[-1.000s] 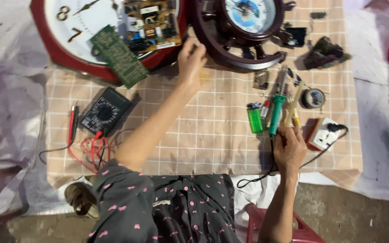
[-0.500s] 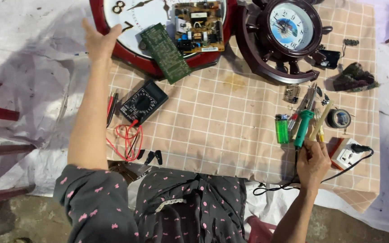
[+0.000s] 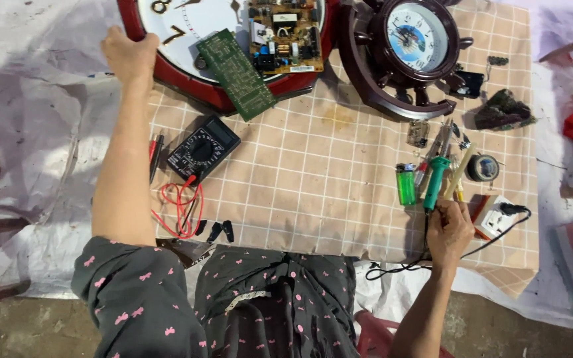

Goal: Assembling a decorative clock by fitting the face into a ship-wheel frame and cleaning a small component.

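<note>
My left hand [image 3: 129,56] grips the left rim of a big round red-framed wall clock [image 3: 187,86] lying face up at the top of the checked cloth [image 3: 313,192]. A green circuit board [image 3: 236,73] and a brown circuit board [image 3: 285,32] lie on its white dial. My right hand [image 3: 450,229] rests low on the right, fingers closed around the black cord at the end of a green-handled soldering iron [image 3: 435,182]. A green lighter [image 3: 406,184] lies just left of it.
A dark ship-wheel clock [image 3: 406,56] lies top right. A black multimeter [image 3: 203,149] with red leads [image 3: 179,205] sits left of centre. A roll of black tape [image 3: 483,168], a white socket block [image 3: 495,217], small tools and a dark lump [image 3: 503,110] crowd the right side.
My left hand swung from the ship-wheel clock's rim across to the left edge of the red clock and closed on it. The right hand stayed by the soldering iron.
</note>
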